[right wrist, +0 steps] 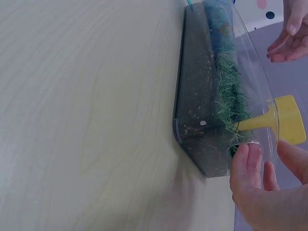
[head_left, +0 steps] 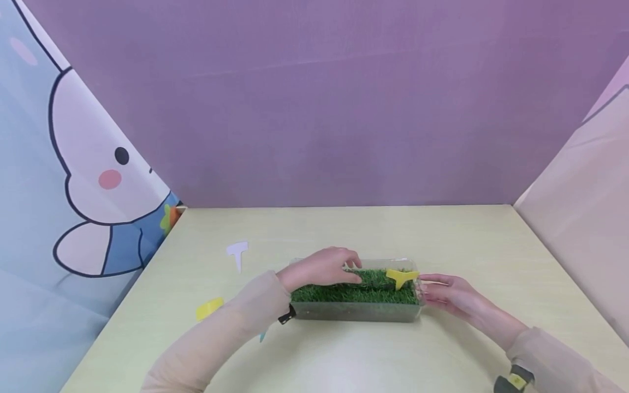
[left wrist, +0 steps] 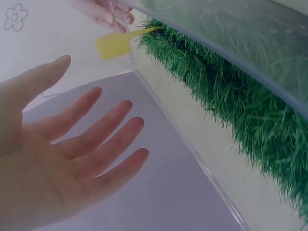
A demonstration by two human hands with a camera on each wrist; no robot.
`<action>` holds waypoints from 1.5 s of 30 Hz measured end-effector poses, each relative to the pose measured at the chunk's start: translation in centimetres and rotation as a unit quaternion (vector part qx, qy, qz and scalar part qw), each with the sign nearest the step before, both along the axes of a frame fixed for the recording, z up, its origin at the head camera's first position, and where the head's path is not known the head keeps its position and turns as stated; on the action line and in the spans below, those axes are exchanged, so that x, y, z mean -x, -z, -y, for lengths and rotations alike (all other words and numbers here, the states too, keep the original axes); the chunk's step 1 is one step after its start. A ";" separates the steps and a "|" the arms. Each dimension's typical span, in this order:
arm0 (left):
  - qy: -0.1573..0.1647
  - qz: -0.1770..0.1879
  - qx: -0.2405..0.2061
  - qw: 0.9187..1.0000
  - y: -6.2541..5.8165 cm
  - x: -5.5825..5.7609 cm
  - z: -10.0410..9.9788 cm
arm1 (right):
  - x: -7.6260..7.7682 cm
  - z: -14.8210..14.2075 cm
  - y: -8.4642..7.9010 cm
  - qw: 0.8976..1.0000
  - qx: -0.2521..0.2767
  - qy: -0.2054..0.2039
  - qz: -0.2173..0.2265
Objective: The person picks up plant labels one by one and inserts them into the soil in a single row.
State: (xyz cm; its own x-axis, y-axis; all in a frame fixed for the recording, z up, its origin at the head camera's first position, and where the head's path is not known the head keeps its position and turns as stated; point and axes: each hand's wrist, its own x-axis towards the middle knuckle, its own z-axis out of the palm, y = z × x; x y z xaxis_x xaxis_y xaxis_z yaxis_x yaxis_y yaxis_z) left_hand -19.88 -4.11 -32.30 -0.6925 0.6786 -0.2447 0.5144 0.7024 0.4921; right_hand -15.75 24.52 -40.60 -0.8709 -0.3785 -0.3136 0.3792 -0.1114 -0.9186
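Note:
A clear plastic box (head_left: 354,313) filled with artificial grass (head_left: 334,295) lies on the table. In its right end stands a yellow T-shaped plant label (head_left: 401,277), its stem in the grass in the right wrist view. Above the left part of the box is my left hand (head_left: 326,266), fingers spread and loosely bent, holding nothing; its open palm (left wrist: 43,178) shows in the left wrist view. My right hand (head_left: 454,296) rests at the box's right end, its relaxed fingers (right wrist: 240,166) touching the end wall and the thumb near the rim.
A pale T-shaped label (head_left: 238,251) lies at the back left of the table. A yellow piece (head_left: 209,308) lies beside the left sleeve, which partly hides it. A teal tip (head_left: 262,337) shows under that forearm. Purple cloth (head_left: 344,136) hangs behind the table.

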 end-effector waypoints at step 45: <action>-0.071 -0.054 -0.086 0.992 -1.1 -1.6 10.9 | 0.1 -0.2 0.0 1.000 0.013 0.001 0.003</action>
